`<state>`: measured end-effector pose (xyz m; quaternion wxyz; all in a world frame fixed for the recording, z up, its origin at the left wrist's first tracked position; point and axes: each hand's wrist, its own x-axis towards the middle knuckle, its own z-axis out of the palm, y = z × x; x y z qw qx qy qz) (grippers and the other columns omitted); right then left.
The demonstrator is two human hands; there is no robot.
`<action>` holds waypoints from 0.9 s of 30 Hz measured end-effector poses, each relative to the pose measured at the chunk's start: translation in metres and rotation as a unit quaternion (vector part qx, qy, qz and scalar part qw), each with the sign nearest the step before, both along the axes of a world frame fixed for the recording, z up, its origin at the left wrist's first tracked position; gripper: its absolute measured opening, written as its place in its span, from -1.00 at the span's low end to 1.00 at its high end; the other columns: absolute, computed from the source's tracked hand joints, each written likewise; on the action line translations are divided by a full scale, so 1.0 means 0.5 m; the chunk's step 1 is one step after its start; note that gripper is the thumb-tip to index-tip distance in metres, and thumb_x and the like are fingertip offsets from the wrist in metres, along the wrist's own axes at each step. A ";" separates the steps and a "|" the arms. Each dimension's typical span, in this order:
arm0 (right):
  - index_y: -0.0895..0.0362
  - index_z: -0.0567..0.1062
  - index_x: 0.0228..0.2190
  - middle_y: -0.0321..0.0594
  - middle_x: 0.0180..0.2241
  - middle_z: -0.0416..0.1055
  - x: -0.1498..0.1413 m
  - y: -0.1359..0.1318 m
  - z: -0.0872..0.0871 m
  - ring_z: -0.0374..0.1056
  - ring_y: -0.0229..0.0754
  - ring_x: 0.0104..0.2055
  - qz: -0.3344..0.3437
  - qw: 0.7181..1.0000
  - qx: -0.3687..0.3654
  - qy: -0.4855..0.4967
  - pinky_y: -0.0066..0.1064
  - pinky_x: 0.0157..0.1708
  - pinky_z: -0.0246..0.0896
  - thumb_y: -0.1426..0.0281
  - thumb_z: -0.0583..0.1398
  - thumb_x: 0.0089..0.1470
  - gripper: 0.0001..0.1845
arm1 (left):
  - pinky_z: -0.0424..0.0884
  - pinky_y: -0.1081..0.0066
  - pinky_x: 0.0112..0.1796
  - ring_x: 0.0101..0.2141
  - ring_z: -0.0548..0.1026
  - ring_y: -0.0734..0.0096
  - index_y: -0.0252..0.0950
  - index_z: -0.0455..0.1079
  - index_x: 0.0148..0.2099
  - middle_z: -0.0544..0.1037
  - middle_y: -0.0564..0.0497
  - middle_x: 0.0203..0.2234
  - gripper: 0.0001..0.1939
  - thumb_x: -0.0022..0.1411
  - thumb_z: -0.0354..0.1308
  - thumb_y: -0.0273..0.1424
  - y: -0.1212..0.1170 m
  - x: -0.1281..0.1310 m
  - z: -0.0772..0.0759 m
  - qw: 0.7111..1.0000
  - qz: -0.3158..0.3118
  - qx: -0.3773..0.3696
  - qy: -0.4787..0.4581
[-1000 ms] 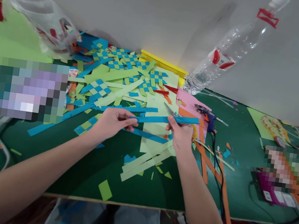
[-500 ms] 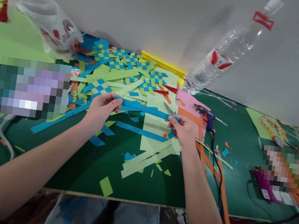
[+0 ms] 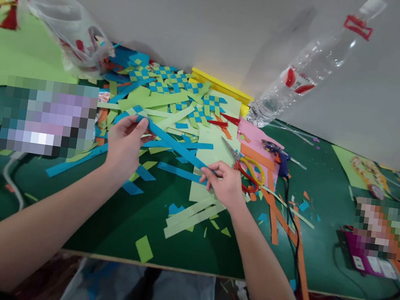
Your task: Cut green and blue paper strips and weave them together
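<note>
Two bare hands hold a long, flat blue strip [image 3: 174, 144], apparently of paper, above a smooth dark green table [image 3: 100, 225]. The left hand [image 3: 127, 140] pinches its higher end between thumb and curled fingers; the right hand [image 3: 223, 180] grips the lower end the same way, so the narrow band slants straight down from left to right. Beneath it, another blue strip [image 3: 182, 173] lies partly across a pale green rectangular sheet [image 3: 209, 136]. Just beyond the right hand rest scissors [image 3: 251, 172] with looped yellow and red handles, their pointed metal blades angled toward the wall [image 3: 189, 14]. Behind the hands spreads a jumbled heap of checkered pieces [image 3: 163, 78] in blue and green, small squares with pointed, fringed edges that look woven. Nearer the person, pale green strips [image 3: 190, 216] overlap in a loose fan. To the right are a pink sheet [image 3: 254, 133], long thin orange strips [image 3: 275, 225] and a dark blue tool with a black cord [image 3: 282, 164]. A crinkled, translucent plastic bag [image 3: 63, 21] slumps at the back left, and a clear, ridged plastic bottle [image 3: 304, 70] stands against the plain grey wall.
</note>
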<state>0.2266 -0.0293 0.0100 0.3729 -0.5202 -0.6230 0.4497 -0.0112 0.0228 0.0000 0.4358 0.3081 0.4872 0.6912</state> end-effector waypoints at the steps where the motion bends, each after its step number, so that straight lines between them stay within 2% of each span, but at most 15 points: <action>1: 0.09 0.40 -0.46 -0.29 -0.55 0.53 -0.003 -0.001 0.000 0.32 -0.34 -0.65 0.000 1.000 -0.004 0.002 -0.48 -0.62 0.27 0.10 0.27 0.03 -0.68 | 0.53 0.45 -0.38 -0.46 0.48 0.49 -0.25 0.40 -0.37 0.46 0.09 -0.48 -0.76 0.02 0.37 -0.25 0.001 0.000 -0.002 1.000 0.009 0.000 -0.001; 8: 0.09 0.40 -0.45 -0.28 -0.53 0.55 -0.027 -0.019 -0.008 0.39 -0.31 -0.61 0.013 0.999 -0.003 0.042 -0.43 -0.52 0.36 0.14 0.26 0.05 -0.71 | 0.55 0.40 -0.36 -0.41 0.50 0.46 -0.25 0.39 -0.34 0.48 0.06 -0.42 -0.76 0.03 0.37 -0.28 0.006 -0.008 -0.011 0.999 0.036 0.008 -0.010; 13: 0.10 0.43 -0.45 -0.28 -0.54 0.54 -0.031 -0.020 -0.013 0.39 -0.31 -0.61 0.002 0.997 -0.017 0.074 -0.43 -0.52 0.36 0.15 0.27 0.05 -0.72 | 0.52 0.42 -0.38 -0.43 0.47 0.50 -0.24 0.34 -0.29 0.43 0.09 -0.43 -0.74 0.09 0.32 -0.24 0.003 -0.001 -0.006 0.999 0.014 0.010 -0.035; 14: 0.11 0.43 -0.46 -0.29 -0.55 0.54 -0.032 -0.019 -0.013 0.38 -0.32 -0.62 -0.002 0.995 -0.027 0.093 -0.44 -0.53 0.35 0.16 0.28 0.04 -0.72 | 0.50 0.43 -0.42 -0.45 0.46 0.51 -0.22 0.31 -0.27 0.42 0.10 -0.43 -0.73 0.15 0.26 -0.18 -0.002 0.006 -0.004 0.999 -0.014 0.014 -0.045; 16: 0.12 0.43 -0.46 -0.29 -0.56 0.53 -0.037 -0.017 -0.011 0.36 -0.33 -0.65 -0.017 0.989 -0.053 0.136 -0.46 -0.56 0.34 0.16 0.29 0.03 -0.71 | 0.43 0.46 -0.53 -0.52 0.43 0.52 -0.20 0.28 -0.25 0.44 0.09 -0.44 -0.66 0.25 0.07 -0.02 -0.018 0.025 0.000 0.993 -0.109 0.020 -0.033; 17: 0.12 0.43 -0.47 -0.29 -0.56 0.53 -0.040 -0.017 -0.010 0.36 -0.34 -0.66 -0.024 0.986 -0.067 0.153 -0.47 -0.58 0.33 0.16 0.30 0.02 -0.71 | 0.39 0.48 -0.57 -0.55 0.40 0.53 -0.21 0.27 -0.28 0.45 0.08 -0.47 -0.61 0.28 -0.02 0.03 -0.028 0.035 0.002 0.978 -0.204 0.024 0.019; 18: 0.12 0.43 -0.47 -0.29 -0.57 0.53 -0.044 -0.018 -0.009 0.35 -0.34 -0.67 -0.028 0.983 -0.077 0.164 -0.47 -0.60 0.31 0.15 0.30 0.00 -0.70 | 0.38 0.46 -0.57 -0.58 0.40 0.51 -0.23 0.28 -0.34 0.45 0.07 -0.52 -0.61 0.26 0.03 0.00 -0.040 0.046 0.004 0.964 -0.259 0.021 0.048; 20: 0.12 0.43 -0.48 -0.29 -0.59 0.52 -0.050 -0.021 -0.006 0.34 -0.33 -0.68 -0.028 0.980 -0.091 0.175 -0.48 -0.63 0.29 0.13 0.33 -0.04 -0.67 | 0.34 0.45 -0.58 -0.65 0.37 0.50 -0.29 0.30 -0.52 0.43 0.05 -0.67 -0.57 0.19 0.18 -0.06 -0.061 0.064 0.006 0.916 -0.382 0.003 0.120; 21: 0.12 0.43 -0.48 -0.30 -0.60 0.51 -0.053 -0.024 -0.004 0.34 -0.33 -0.69 -0.023 0.979 -0.096 0.177 -0.48 -0.65 0.27 0.13 0.33 -0.05 -0.66 | 0.28 0.47 -0.60 -0.68 0.34 0.52 -0.30 0.31 -0.57 0.40 0.05 -0.72 -0.55 0.19 0.19 -0.09 -0.070 0.070 0.008 0.895 -0.416 -0.007 0.158; 22: 0.12 0.43 -0.48 -0.31 -0.61 0.50 -0.055 -0.027 -0.002 0.33 -0.33 -0.70 -0.017 0.979 -0.101 0.179 -0.48 -0.66 0.26 0.12 0.34 -0.06 -0.66 | 0.26 0.48 -0.59 -0.68 0.32 0.53 -0.31 0.30 -0.60 0.39 0.05 -0.74 -0.51 0.24 0.12 -0.08 -0.077 0.074 0.009 0.870 -0.443 -0.014 0.216; 24: 0.12 0.42 -0.49 -0.33 -0.62 0.49 -0.059 -0.033 0.000 0.32 -0.34 -0.71 -0.005 0.977 -0.110 0.182 -0.50 -0.68 0.23 0.12 0.34 -0.06 -0.66 | 0.24 0.49 -0.57 -0.67 0.32 0.54 -0.30 0.29 -0.62 0.39 0.04 -0.74 -0.45 0.32 -0.01 -0.09 -0.084 0.077 0.010 0.842 -0.450 -0.007 0.297; 27: 0.11 0.41 -0.48 -0.35 -0.62 0.48 -0.064 -0.037 0.001 0.30 -0.36 -0.71 0.004 0.975 -0.120 0.187 -0.51 -0.69 0.21 0.11 0.32 -0.05 -0.66 | 0.26 0.49 -0.53 -0.65 0.34 0.53 -0.29 0.26 -0.62 0.38 0.06 -0.74 -0.48 0.34 -0.06 -0.16 -0.085 0.076 0.013 0.839 -0.409 0.040 0.357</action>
